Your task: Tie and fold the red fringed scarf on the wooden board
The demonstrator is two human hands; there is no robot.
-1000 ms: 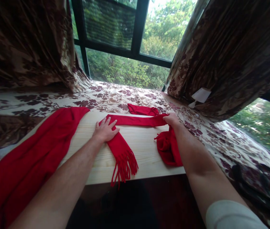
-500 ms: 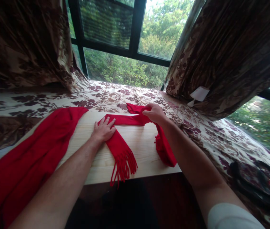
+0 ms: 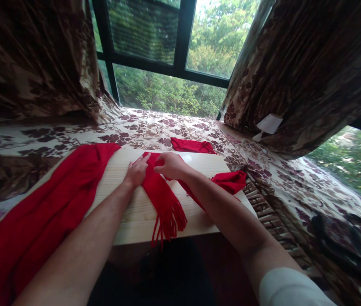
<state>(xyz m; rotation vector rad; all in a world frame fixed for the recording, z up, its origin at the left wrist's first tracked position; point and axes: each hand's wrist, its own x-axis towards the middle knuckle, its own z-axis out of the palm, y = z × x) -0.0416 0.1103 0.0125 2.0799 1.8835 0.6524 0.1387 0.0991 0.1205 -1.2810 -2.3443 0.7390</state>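
Lying across the middle of the frame on a pale wooden board (image 3: 196,204), a long red knitted scarf with a fringed end (image 3: 163,197) runs from the upper middle down toward the lower middle, its long axis tilted slightly so the fringe points down and a little right, with the tassels hanging over the board's near edge. The left hand (image 3: 137,171) lies flat on the scarf's upper left edge, fingers spread and extended toward the top of the frame, pressing rather than gripping. The right hand (image 3: 170,165) sits just beside it, fingers curled down onto the folded top of the scarf; whether it pinches cloth between its fingers I cannot tell. From under the right forearm the rest of the scarf trails toward the right, bunching at the board's right edge. A second, wider red cloth (image 3: 46,212) drapes from the board's upper left corner down to the lower left of the frame. A small folded red piece (image 3: 191,145) lies just beyond the board's far edge on the brown floral-patterned cover (image 3: 72,136). Brown floral curtains (image 3: 308,68) hang at both sides of the dark-framed window (image 3: 180,42).
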